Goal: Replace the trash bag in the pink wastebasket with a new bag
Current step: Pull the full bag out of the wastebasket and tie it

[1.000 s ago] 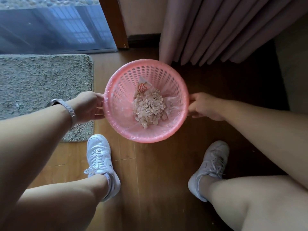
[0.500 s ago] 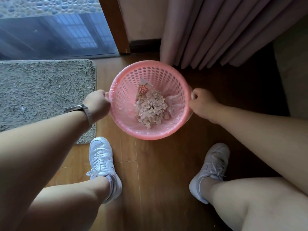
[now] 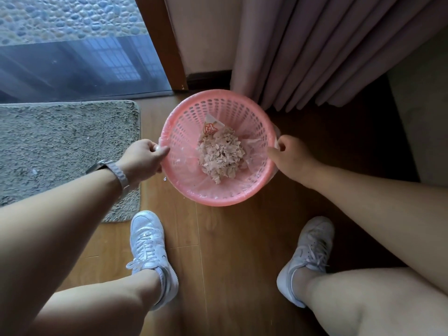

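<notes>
The pink wastebasket (image 3: 219,98) stands on the wooden floor between my feet and the curtain. A thin clear trash bag (image 3: 213,194) lines it and folds over the rim. A pile of pale crumpled scraps (image 3: 220,155) and a small wrapper lie at the bottom. My left hand (image 3: 143,157) pinches the bag's edge at the left side of the rim. At the right side, my right hand (image 3: 288,156) has its fingers curled around the bag's edge.
A grey shaggy mat (image 3: 65,149) lies left of the basket. A glass door (image 3: 72,44) and its wooden frame (image 3: 164,42) are behind. Pink curtains (image 3: 327,49) hang at the back right. My white shoes (image 3: 150,253) stand on the floor in front.
Both hands have closed in from beside the basket onto its rim and now grip the bag's edge. The view has shifted slightly downward.
</notes>
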`<state>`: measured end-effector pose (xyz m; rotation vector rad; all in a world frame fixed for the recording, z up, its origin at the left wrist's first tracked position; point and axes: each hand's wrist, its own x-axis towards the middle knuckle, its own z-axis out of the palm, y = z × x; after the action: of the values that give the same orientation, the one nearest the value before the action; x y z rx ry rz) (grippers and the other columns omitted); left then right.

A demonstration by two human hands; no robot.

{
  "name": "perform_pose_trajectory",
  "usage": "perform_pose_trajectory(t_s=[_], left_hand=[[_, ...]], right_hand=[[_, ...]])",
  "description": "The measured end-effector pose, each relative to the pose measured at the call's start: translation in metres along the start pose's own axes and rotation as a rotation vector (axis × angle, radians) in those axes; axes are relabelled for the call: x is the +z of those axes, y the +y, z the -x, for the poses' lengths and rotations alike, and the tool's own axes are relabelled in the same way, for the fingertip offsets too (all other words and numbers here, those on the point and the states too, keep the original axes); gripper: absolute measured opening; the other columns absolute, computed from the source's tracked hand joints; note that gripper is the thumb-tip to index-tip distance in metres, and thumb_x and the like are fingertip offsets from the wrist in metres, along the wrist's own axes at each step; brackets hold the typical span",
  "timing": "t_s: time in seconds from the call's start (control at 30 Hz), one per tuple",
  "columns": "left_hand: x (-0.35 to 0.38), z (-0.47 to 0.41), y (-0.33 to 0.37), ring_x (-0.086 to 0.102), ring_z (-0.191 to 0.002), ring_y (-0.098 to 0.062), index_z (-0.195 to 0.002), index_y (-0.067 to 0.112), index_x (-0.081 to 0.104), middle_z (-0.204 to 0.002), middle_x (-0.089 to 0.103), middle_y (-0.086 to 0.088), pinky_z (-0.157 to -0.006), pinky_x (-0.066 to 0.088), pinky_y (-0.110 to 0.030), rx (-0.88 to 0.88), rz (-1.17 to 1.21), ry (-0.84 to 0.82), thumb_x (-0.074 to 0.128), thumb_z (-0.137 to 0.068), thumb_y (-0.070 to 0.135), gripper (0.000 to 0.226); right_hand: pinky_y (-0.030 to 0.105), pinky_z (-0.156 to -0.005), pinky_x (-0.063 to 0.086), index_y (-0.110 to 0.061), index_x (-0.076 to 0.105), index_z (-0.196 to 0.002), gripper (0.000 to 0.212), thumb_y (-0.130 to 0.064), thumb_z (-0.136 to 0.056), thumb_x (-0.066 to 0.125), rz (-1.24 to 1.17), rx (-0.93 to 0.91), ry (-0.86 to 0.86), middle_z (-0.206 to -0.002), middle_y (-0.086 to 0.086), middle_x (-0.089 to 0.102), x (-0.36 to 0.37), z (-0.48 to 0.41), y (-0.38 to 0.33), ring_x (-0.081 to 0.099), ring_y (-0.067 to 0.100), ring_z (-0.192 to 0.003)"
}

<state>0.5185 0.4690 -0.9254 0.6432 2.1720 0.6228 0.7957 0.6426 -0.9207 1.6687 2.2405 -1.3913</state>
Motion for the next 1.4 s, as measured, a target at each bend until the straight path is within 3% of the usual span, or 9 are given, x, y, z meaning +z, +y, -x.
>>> perform_pose_trajectory(t_s=[0.1,0.37,0.53,0.67,0.77,0.93,1.03,1.23,1.4], left_hand=[[-0.004,-0.001,-0.002,0.047,-0.053,-0.020,-0.071,0.011,0.051,-0.060,0.054,-0.009,-0.050,0.040,-0.027,-0.084,0.163,-0.054,0.067,-0.092,0.019,0.028],[0.007,0.005,0.009,0.044,-0.066,-0.030,-0.056,0.013,0.036,-0.057,0.043,-0.001,-0.058,0.025,-0.033,0.198,-0.383,0.174,0.056,-0.084,0.003,0.037],[0.001,0.000,0.008,0.044,-0.065,-0.027,-0.057,0.004,0.041,-0.064,0.047,-0.009,-0.057,0.039,-0.039,0.192,-0.272,0.157,0.062,-0.082,0.001,0.033],[0.005,-0.002,0.018,0.044,-0.070,-0.023,-0.059,0.005,0.041,-0.075,0.047,-0.003,-0.058,0.035,-0.030,0.203,-0.153,0.152,0.063,-0.078,0.000,0.030],[0.008,-0.006,0.020,0.049,-0.071,-0.021,-0.073,-0.004,0.058,-0.081,0.057,-0.008,-0.063,0.040,-0.030,0.148,-0.014,0.191,0.062,-0.078,0.002,0.009],[0.004,-0.006,0.028,0.057,-0.071,-0.020,-0.087,-0.001,0.067,-0.079,0.064,-0.008,-0.066,0.049,-0.031,0.070,0.266,0.160,0.068,-0.085,0.006,0.007],[-0.004,-0.002,0.037,0.056,-0.075,-0.021,-0.085,-0.001,0.064,-0.085,0.062,-0.009,-0.067,0.053,-0.040,0.187,0.221,0.221,0.065,-0.090,0.013,0.015],[-0.018,0.028,0.074,0.062,-0.085,-0.028,-0.075,0.008,0.057,-0.095,0.067,-0.012,-0.076,0.056,-0.044,0.443,0.025,0.290,0.069,-0.087,0.018,0.019],[-0.020,0.057,0.088,0.064,-0.101,-0.019,-0.067,0.025,0.056,-0.108,0.065,0.004,-0.083,0.057,-0.046,0.489,0.086,0.257,0.066,-0.078,0.035,0.019]], right_hand=[[0.036,-0.056,0.051,0.003,0.056,-0.083,0.032,-0.028,-0.085,0.063,0.032,-0.018,0.012,-0.075,0.011,0.060,0.001,-0.001,0.000,0.061,0.025,-0.067],[0.030,-0.053,0.034,-0.015,0.034,-0.054,0.037,-0.005,-0.077,0.062,0.362,-0.379,0.132,-0.070,0.005,0.045,0.007,0.002,-0.007,0.045,0.023,-0.061],[0.030,-0.051,0.036,-0.016,0.032,-0.052,0.038,0.004,-0.069,0.060,0.164,-0.468,0.127,-0.068,0.001,0.042,0.000,-0.003,-0.015,0.041,0.018,-0.058],[0.034,-0.054,0.040,-0.018,0.030,-0.055,0.038,0.006,-0.067,0.057,0.060,-0.465,0.109,-0.061,-0.003,0.040,0.000,-0.002,-0.021,0.046,0.017,-0.059],[0.040,-0.068,0.050,-0.023,0.034,-0.061,0.032,-0.002,-0.069,0.057,0.001,-0.392,0.106,-0.067,0.000,0.048,0.001,0.002,-0.025,0.058,0.028,-0.074],[0.037,-0.087,0.054,-0.016,0.055,-0.105,0.029,0.000,-0.080,0.061,-0.117,-0.241,0.082,-0.104,0.003,0.065,0.000,-0.001,-0.028,0.062,0.016,-0.094],[0.032,-0.090,0.053,-0.014,0.058,-0.118,0.031,-0.008,-0.088,0.061,-0.077,-0.186,0.114,-0.120,0.005,0.063,-0.004,-0.003,-0.026,0.061,0.016,-0.106],[0.032,-0.072,0.053,-0.014,0.064,-0.093,0.006,-0.014,-0.088,0.062,0.000,-0.370,0.217,-0.089,-0.003,0.063,-0.011,0.006,-0.042,0.061,0.014,-0.081],[0.006,-0.075,0.038,-0.005,0.061,-0.079,0.004,-0.006,-0.081,0.065,-0.060,-0.478,0.332,-0.102,0.001,0.052,-0.028,0.021,-0.067,0.054,0.012,-0.089]])
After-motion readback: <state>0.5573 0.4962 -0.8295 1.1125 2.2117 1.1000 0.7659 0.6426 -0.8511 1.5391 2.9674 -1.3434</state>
